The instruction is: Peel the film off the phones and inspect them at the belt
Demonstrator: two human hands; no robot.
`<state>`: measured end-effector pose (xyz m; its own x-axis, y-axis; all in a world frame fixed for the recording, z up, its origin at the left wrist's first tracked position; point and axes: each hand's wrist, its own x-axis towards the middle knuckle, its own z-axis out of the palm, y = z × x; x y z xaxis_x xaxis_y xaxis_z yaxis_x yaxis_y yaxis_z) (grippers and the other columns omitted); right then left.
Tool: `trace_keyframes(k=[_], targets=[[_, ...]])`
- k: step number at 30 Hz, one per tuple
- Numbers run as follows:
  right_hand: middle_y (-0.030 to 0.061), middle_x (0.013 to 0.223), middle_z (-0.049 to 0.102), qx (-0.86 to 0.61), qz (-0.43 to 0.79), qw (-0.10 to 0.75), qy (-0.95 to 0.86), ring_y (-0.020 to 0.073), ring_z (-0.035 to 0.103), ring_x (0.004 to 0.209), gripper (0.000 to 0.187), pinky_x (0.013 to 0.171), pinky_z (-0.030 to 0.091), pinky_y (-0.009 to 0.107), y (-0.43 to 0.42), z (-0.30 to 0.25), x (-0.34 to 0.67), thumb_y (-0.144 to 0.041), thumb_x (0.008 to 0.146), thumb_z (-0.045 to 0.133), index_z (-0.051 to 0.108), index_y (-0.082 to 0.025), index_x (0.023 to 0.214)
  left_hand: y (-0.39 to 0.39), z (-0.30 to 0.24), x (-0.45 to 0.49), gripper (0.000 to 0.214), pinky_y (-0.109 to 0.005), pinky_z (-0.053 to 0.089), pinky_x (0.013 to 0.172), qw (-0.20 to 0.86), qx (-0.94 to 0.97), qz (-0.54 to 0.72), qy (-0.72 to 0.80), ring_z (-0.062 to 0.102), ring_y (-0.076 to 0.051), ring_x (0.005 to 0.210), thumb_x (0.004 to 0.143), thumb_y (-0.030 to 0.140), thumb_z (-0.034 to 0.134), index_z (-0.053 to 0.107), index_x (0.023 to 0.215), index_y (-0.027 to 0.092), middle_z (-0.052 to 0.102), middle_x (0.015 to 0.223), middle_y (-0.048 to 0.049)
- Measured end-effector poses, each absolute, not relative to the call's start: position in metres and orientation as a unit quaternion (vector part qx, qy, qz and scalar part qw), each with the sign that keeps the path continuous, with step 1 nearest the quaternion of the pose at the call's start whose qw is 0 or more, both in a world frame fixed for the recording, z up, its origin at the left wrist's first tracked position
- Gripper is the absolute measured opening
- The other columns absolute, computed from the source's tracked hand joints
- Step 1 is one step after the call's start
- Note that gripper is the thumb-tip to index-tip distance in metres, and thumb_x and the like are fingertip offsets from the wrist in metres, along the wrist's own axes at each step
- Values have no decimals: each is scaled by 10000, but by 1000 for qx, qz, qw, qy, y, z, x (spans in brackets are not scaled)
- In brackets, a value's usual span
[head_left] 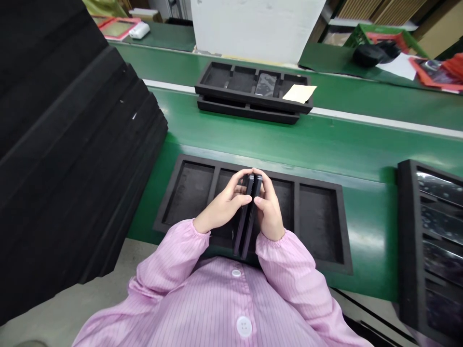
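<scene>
In the head view, my left hand (224,206) is closed on a thin dark smartphone (241,222), and my right hand (268,207) is closed on a second smartphone (251,226). Both phones stand on edge, side by side, with a narrow gap between them at the near end. My thumbs rest on the edges facing me and my fingers curl round the far ends. Below them lies a black foam tray (296,212) with several compartments; the outer left and outer right ones hold nothing. My hands and the phones hide part of the middle compartments.
Tall stacked black foam trays (72,159) rise at the left. Another foam tray (410,241), holding several phones, stands at the right edge. Across the green bench (365,144), two stacked trays (249,99) carry a phone (266,85) and a yellow paper note (299,93).
</scene>
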<state>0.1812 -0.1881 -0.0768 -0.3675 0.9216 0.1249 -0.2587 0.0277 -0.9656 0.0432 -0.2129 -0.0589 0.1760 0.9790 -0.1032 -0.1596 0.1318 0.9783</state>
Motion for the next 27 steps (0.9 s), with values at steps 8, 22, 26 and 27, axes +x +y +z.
trace_keyframes(k=[8, 22, 26, 27], targets=[[40, 1368, 554, -288, 644, 466, -533, 275, 509, 1309, 587, 1142, 391, 481, -186, -81, 184, -258, 778, 573, 462, -272, 1354, -213, -56, 38, 682, -383, 414, 1047, 628, 476, 446, 425, 520, -237, 1197, 825, 289, 545, 276, 1448, 230, 529, 1301, -87], [88, 1536, 401, -254, 645, 396, -602, 310, 469, 1359, 812, 1131, 408, 505, -191, -74, 192, -436, 794, 708, 292, -283, 1474, -215, -75, 20, 980, -428, 434, 1062, 681, 498, 422, 333, 568, -238, 1180, 757, 235, 750, 132, 1509, 351, 517, 1291, -70], [83, 1488, 458, -258, 656, 399, -587, 312, 499, 1329, 795, 1100, 437, 511, -190, -72, 193, -395, 777, 736, 317, -298, 1446, -217, -73, 19, 941, -429, 443, 1059, 680, 495, 423, 338, 560, -240, 1197, 766, 204, 743, 184, 1502, 380, 536, 1274, -54], [79, 1487, 458, -253, 660, 400, -584, 311, 493, 1334, 791, 1107, 431, 512, -190, -72, 193, -379, 774, 740, 323, -303, 1441, -217, -73, 19, 936, -432, 449, 1053, 681, 494, 422, 338, 562, -242, 1195, 768, 207, 744, 190, 1501, 385, 538, 1270, -54]])
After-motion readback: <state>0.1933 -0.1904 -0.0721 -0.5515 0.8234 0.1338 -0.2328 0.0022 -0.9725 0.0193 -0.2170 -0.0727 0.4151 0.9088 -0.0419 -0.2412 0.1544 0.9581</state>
